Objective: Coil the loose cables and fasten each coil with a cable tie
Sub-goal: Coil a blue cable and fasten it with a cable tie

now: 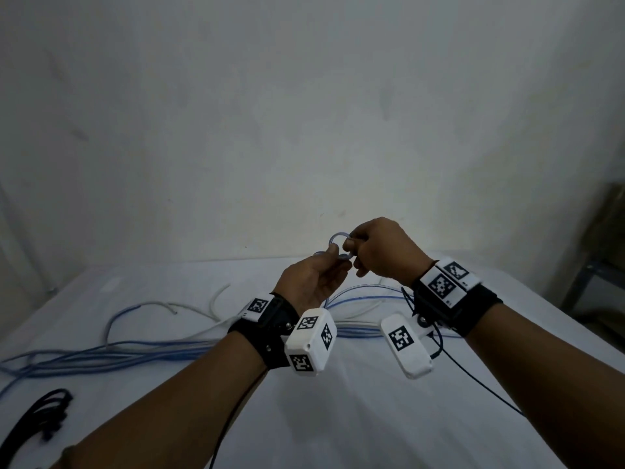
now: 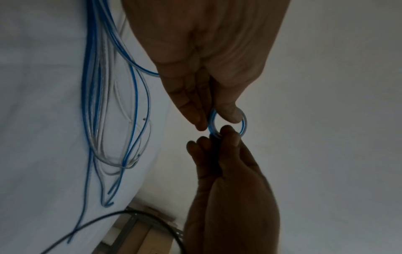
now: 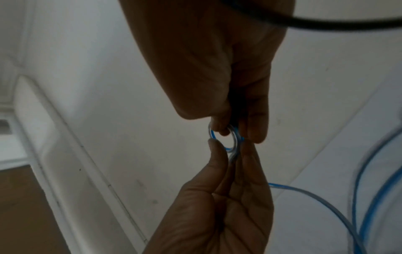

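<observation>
Both hands are raised above the white table [image 1: 338, 418] with a small loop of clear, blue-cored cable [image 1: 339, 234] between them. My left hand [image 1: 340, 257] pinches the loop's lower side between thumb and fingers. My right hand [image 1: 353, 247] pinches its upper right side. In the left wrist view the loop [image 2: 244, 123] sits between the left hand [image 2: 215, 120] and the right hand [image 2: 217, 135]. In the right wrist view the loop [image 3: 212, 134] is held by the right hand [image 3: 237, 134] above and the left hand [image 3: 230, 147] below. The cable's tail [image 3: 304, 190] runs from the left palm down to the table.
Several loose blue and clear cables [image 1: 135, 353] lie across the table, with a white cable [image 1: 162, 304] behind them. A bundle of black strips, likely cable ties [image 1: 40, 414], sits at the front left. A wall stands just behind the table, and a metal frame [image 1: 592, 265] stands at the right.
</observation>
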